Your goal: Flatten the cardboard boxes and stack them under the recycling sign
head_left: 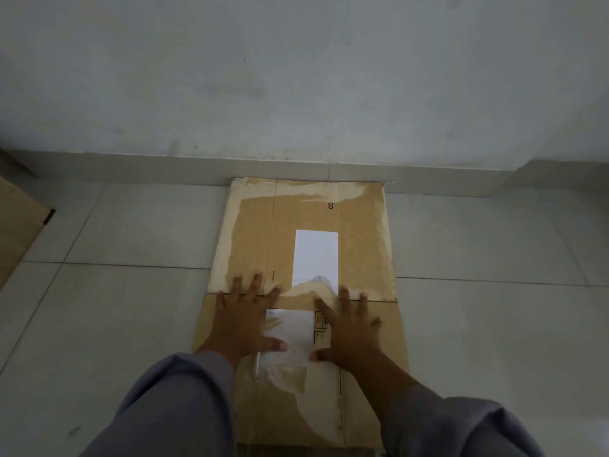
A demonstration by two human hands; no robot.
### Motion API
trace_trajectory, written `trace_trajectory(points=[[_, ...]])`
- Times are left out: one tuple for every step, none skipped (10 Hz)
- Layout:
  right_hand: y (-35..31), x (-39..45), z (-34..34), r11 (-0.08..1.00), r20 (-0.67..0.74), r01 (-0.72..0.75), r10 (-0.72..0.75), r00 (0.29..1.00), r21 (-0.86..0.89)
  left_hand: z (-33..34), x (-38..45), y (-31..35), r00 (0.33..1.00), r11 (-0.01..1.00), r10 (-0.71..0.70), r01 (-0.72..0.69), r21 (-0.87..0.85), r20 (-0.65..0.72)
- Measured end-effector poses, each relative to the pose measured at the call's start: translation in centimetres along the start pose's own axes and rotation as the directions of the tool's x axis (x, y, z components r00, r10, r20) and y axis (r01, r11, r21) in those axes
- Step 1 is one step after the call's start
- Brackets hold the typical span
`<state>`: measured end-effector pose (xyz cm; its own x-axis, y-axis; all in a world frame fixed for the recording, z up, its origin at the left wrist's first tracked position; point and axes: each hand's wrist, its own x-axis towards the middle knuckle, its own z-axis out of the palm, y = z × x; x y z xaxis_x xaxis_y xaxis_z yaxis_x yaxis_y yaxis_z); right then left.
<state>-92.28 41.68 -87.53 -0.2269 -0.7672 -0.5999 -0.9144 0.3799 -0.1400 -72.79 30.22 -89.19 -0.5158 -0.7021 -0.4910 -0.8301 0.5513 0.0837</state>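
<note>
Here we see a flattened cardboard box point(306, 258) lying on the tiled floor point(131, 291), its far edge touching the base of the grey wall point(296, 77). Our left hand point(245, 319) and right hand point(349, 328) both rest palm-down on the box with fingers spread and straight; neither grip is clenched or grasping anything, and both press flat on the cardboard. The fingertips of both hands reach a crosswise seam where one panel meets the next. Between the hands lies a pale plastic pouch point(291, 338) stuck to the cardboard; its edges are partly covered by both thumbs, and whatever is printed beside it is too small to read. Farther along the box sits a white label point(316, 253), overexposed, so we cannot make out any text; its near end looks torn or crumpled. Pale patches of torn surface run along the box's left, right and far margins. Grey sleeves point(171, 407) cover both forearms and hide the near corners of the box, whose near edge is cut off by the frame. At the far left, another piece of cardboard point(19, 225) is only partly in view, and we cannot tell its shape.
</note>
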Motion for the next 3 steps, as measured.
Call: trace_trajectory(points=[[-0.5, -0.3, -0.7, 1.0, 0.047, -0.018, 0.017, 0.999, 0.021, -1.2, -0.7, 1.5, 0.997, 0.993, -0.076, 0.074, 0.093, 0.022], [-0.6, -0.8, -1.8, 1.0, 0.049, -0.017, 0.016, 0.999, 0.02, -3.1, -1.7, 3.8, 0.986, 0.976, -0.164, 0.157, 0.153, 0.032], [0.7, -1.8, -3.9, 0.997, -0.113, 0.031, -0.039, 0.993, -0.068, -4.4, -2.7, 6.4, 0.992, 0.968, -0.123, 0.122, 0.22, -0.01]])
